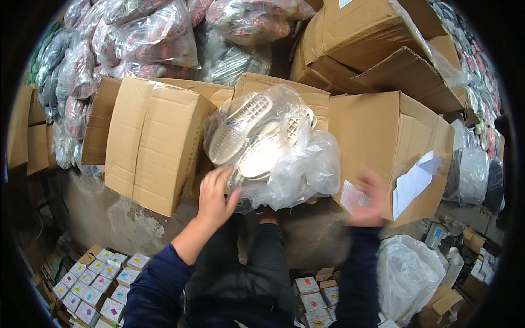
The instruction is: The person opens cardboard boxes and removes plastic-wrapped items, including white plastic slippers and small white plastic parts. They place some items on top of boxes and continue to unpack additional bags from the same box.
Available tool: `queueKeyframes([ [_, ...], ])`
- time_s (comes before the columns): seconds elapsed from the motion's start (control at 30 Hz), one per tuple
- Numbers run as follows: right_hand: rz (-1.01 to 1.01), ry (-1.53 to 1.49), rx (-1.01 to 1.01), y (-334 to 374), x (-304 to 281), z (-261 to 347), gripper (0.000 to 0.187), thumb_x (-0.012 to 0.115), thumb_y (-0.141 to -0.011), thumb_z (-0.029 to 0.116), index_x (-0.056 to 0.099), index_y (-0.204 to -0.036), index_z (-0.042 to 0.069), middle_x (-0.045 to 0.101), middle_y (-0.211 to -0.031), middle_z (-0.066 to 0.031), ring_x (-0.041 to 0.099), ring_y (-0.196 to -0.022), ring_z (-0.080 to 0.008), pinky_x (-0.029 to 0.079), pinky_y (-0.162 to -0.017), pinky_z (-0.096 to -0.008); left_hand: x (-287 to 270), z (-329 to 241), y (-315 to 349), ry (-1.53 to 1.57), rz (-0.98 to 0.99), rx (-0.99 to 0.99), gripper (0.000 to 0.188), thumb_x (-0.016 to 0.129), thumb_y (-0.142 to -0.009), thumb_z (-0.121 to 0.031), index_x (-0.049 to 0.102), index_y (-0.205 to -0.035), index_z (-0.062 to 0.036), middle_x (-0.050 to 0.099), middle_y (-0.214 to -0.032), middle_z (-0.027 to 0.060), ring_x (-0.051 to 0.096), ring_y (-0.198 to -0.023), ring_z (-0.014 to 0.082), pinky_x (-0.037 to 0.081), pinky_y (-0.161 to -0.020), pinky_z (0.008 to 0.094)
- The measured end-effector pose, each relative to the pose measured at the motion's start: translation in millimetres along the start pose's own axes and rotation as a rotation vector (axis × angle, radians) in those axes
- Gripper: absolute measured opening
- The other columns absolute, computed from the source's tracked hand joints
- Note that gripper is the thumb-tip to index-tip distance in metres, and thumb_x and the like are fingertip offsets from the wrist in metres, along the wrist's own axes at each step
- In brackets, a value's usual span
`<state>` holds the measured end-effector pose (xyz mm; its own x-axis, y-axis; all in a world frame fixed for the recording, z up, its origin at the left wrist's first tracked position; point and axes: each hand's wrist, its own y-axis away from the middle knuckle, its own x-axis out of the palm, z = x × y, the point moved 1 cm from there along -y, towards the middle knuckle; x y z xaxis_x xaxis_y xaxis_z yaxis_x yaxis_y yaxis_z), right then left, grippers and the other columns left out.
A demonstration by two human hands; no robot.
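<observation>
Cream slippers (262,153) with a lattice pattern lie in a clear plastic bag (309,172), which rests on an open cardboard box between two tall carton flaps. My left hand (216,199) is at the bag's near left edge, thumb apart from the fingers; whether it touches the plastic is unclear. Off to the right, my right hand (369,202) is blurred by motion, with its fingers spread and nothing seen in them. It hovers in front of the right carton (372,126), by a white printed label (354,197).
A closed-looking carton (150,142) stands on the left. Bagged goods (153,38) pile up behind, beside a large open carton (377,44). White paper (415,180) sticks to the right carton. Small labelled boxes (93,284) and a plastic sack (407,273) sit nearer me.
</observation>
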<state>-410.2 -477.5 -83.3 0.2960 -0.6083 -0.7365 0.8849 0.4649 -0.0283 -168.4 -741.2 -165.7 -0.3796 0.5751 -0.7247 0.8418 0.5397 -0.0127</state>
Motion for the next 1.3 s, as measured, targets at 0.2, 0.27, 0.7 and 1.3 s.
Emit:
queueKeyframes([
  [0.2,0.444,0.530,-0.009,21.8,135.0,-32.2,0.071,0.086,-0.064,0.035,0.059,-0.123,0.006,0.047,-0.137,-0.0209,0.041,-0.128,-0.0414,0.035,-0.105,-0.0512,33.0,-2.6,-33.5,-0.015,0.028,-0.212,0.054,0.072,-0.082,-0.025,0.055,-0.126,0.0009,0.058,-0.124,0.0180,0.053,-0.115,0.0373,0.042,-0.098,0.0431],
  [0.27,0.485,0.444,-0.058,37.2,119.9,-55.6,0.048,0.082,-0.068,0.028,0.064,-0.106,0.004,0.056,-0.119,-0.0199,0.051,-0.111,-0.0423,0.043,-0.093,-0.0510,44.1,4.3,-23.4,0.008,-0.023,-0.360,0.056,0.072,-0.083,-0.028,0.054,-0.127,0.0020,0.058,-0.123,0.0204,0.053,-0.116,0.0377,0.043,-0.098,0.0434],
  [0.7,-0.130,-0.748,0.563,119.4,18.1,-85.2,0.048,0.060,-0.090,0.014,0.050,-0.133,-0.004,0.054,-0.133,-0.0189,0.057,-0.118,-0.0330,0.049,-0.099,-0.0431,102.5,55.0,-8.4,0.300,0.029,-0.878,0.077,0.068,-0.088,-0.045,0.044,-0.136,0.0094,0.054,-0.132,0.0295,0.055,-0.123,0.0361,0.043,-0.102,0.0394],
  [1.3,-0.315,-0.521,0.062,-21.7,-206.2,81.0,0.055,0.056,-0.093,0.036,0.046,-0.135,0.001,0.056,-0.130,-0.0179,0.057,-0.115,-0.0323,0.048,-0.096,-0.0469,76.7,-101.5,105.9,0.314,0.298,-0.102,0.012,0.062,-0.078,-0.016,0.058,-0.077,-0.0040,0.061,-0.076,0.0153,0.063,-0.071,0.0369,0.051,-0.063,0.0468],
])
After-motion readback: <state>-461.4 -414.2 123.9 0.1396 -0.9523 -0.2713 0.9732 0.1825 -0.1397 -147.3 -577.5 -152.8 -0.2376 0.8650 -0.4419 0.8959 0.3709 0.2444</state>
